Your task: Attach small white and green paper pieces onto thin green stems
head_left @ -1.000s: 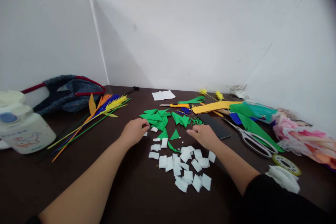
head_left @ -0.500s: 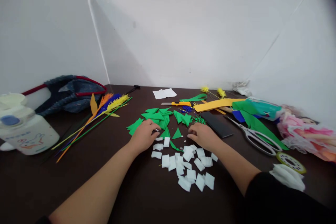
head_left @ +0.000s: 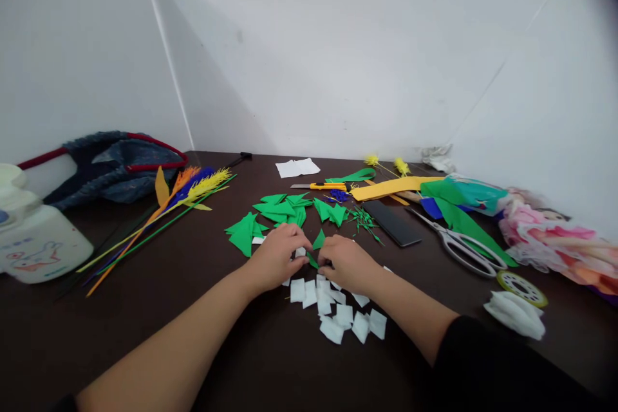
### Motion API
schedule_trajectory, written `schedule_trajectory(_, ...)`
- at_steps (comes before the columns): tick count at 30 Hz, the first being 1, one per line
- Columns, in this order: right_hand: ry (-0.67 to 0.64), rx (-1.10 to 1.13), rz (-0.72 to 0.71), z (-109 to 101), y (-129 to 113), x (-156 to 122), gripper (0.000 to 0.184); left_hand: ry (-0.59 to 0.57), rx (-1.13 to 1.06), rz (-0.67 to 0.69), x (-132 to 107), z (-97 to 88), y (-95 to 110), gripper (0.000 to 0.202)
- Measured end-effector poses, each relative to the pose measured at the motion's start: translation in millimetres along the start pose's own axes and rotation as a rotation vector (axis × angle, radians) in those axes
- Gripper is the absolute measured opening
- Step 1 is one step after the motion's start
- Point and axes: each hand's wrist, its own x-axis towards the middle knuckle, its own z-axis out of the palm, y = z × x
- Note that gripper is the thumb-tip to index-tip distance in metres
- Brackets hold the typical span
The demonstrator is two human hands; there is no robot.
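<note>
My left hand (head_left: 280, 256) rests low over the table with fingers bent and a gap between thumb and forefinger. Inside that gap lies a small white square (head_left: 300, 252), flat on the table. Close on the other side, my right hand (head_left: 348, 262) has curled fingers and its thumb apart, its fingertips beside a narrow green strip (head_left: 313, 261). Whether they touch the strip is unclear. Several more white squares (head_left: 344, 315) lie loosely below the hands, some partly hidden. Green triangular pieces (head_left: 280, 209) are heaped just beyond, and one green triangle (head_left: 319, 240) stands between the hands.
Behind are a yellow utility knife (head_left: 328, 187), white paper (head_left: 298, 168) and green sprigs (head_left: 364, 219). On the right are a black phone-like slab (head_left: 392, 223), scissors (head_left: 463, 248), a tape roll (head_left: 522, 288) and dolls (head_left: 541, 225). Feathery stems (head_left: 164, 215) and a white bottle (head_left: 43, 241) stand left.
My right hand has moved left and nearer to my left hand, uncovering the green sprigs. My left hand has shifted slightly right and toward me. The whole view has shifted a little.
</note>
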Motion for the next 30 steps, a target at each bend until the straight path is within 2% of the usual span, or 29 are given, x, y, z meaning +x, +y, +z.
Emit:
schedule_trajectory(4,0.069,0.101,0.09,1,6,2,0.005,0.098,-0.108,-0.192,3,2.9,7,0.01)
schedule_trajectory(6,0.104,0.145,0.134,1,9,2,0.005,0.113,-0.165,-0.296,4,5.4,10,0.012)
schedule_trajectory(8,0.109,0.149,0.13,0,11,1,0.005,0.11,-0.168,-0.339,5,7.2,12,0.012)
schedule_trajectory(11,0.053,0.113,0.074,-1,9,-1,0.008,0.114,-0.137,-0.347,7,7.5,13,0.012)
schedule_trajectory(14,0.018,0.039,0.064,0,3,-2,0.002,0.125,-0.13,-0.359,10,6.4,13,0.012)
schedule_trajectory(18,0.034,-0.028,0.081,1,-1,-2,0.007,0.144,-0.118,-0.373,12,6.3,13,0.012)
schedule_trajectory(24,0.07,0.01,0.132,-1,5,-3,0.006,0.162,-0.11,-0.378,16,8.5,17,0.01)
schedule_trajectory(28,0.083,-0.077,0.106,0,-3,-2,0.025,0.167,-0.118,-0.373,18,9.7,19,0.01)
schedule_trajectory(30,0.058,-0.137,0.084,2,-7,1,0.018,0.177,-0.129,-0.373,19,9.6,19,0.011)
